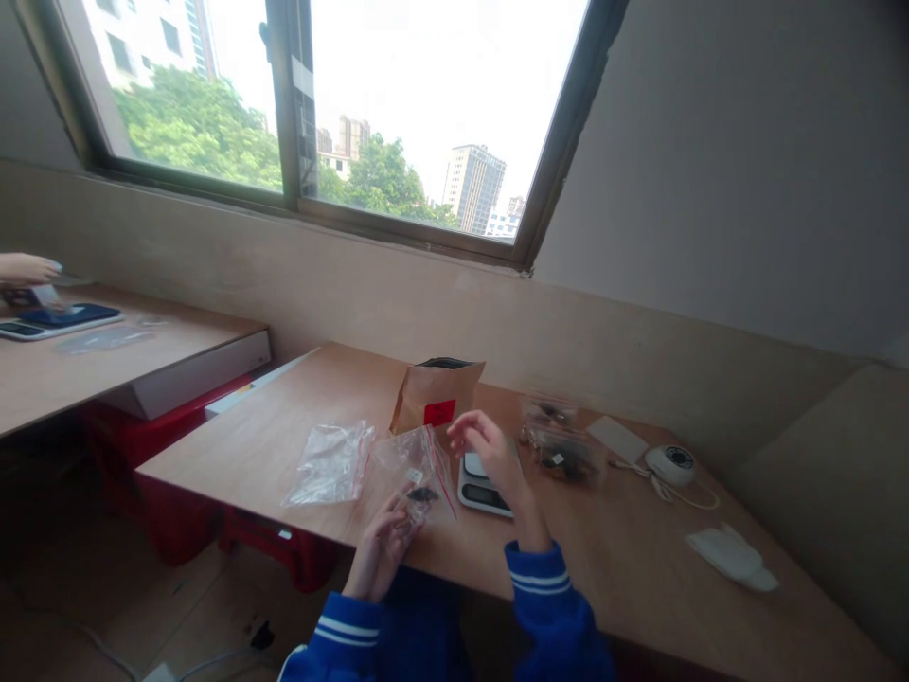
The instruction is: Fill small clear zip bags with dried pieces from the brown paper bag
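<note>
A: What does the left hand (pixel 383 545) have?

B: It pinches the bottom edge of a clear plastic bag (pixel 412 464) with a red zip strip. The grip is closed on the bag. The bag lies at the front edge of the wooden bench (pixel 625 568), right by the person.

A: Is the bag heavy?

B: It looks very light. It is thin, soft and crinkly, and likely a bit slippery. A small dark thing (pixel 424 493) sits inside, near the fingers. What it is cannot be told.

A: Where is a good spot to hold it?

B: Probably at a corner or along the red zip, where the plastic is thicker. A soft pinch should do. A hard squeeze might crush the little thing inside.

A: And the right hand (pixel 490 445)?

B: It hangs above the bench with the fingers spread and curled a little. It holds nothing. It is just over a flat white scale (pixel 477 491), which looks hard and smooth.

A: What else is there?

B: A brown paper bag (pixel 435 393) stands open behind the hands, with a red label. It looks stiff. A second clear bag (pixel 330 464) lies flat to the left. More clear bags with dark bits (pixel 564 455) lie to the right. Further right is a small round white camera (pixel 671 464) with a thin cord.

A: Anyone else?

B: Another person's hand (pixel 25 268) shows far left, at another bench.
</note>
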A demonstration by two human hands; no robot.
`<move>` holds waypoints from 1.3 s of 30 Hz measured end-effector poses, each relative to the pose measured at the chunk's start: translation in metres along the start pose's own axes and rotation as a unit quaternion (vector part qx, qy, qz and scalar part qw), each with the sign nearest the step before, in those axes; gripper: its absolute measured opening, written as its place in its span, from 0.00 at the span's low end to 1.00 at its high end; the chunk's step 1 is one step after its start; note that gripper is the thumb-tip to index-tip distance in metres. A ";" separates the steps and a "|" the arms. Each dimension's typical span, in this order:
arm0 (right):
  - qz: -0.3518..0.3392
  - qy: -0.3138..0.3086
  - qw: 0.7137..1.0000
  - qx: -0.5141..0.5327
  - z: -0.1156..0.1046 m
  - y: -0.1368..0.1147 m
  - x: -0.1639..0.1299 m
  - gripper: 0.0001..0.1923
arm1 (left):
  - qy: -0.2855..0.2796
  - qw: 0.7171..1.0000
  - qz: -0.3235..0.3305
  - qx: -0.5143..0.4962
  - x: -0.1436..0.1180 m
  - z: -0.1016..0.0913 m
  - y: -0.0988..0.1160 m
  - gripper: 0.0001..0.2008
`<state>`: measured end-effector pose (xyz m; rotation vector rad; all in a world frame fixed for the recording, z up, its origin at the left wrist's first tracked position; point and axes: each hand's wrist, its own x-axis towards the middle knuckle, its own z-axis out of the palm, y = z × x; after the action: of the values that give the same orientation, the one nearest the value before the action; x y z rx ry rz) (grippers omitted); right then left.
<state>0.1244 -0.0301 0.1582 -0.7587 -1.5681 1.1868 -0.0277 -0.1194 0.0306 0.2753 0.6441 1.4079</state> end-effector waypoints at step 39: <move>0.117 -0.132 0.984 0.002 0.005 0.051 -0.066 0.23 | 0.029 0.975 0.124 0.181 -0.006 0.021 0.001 0.19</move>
<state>0.1365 -0.0734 0.0878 -0.8255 -1.7259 1.5125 -0.0172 -0.1207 0.0494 0.6216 0.9403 1.5349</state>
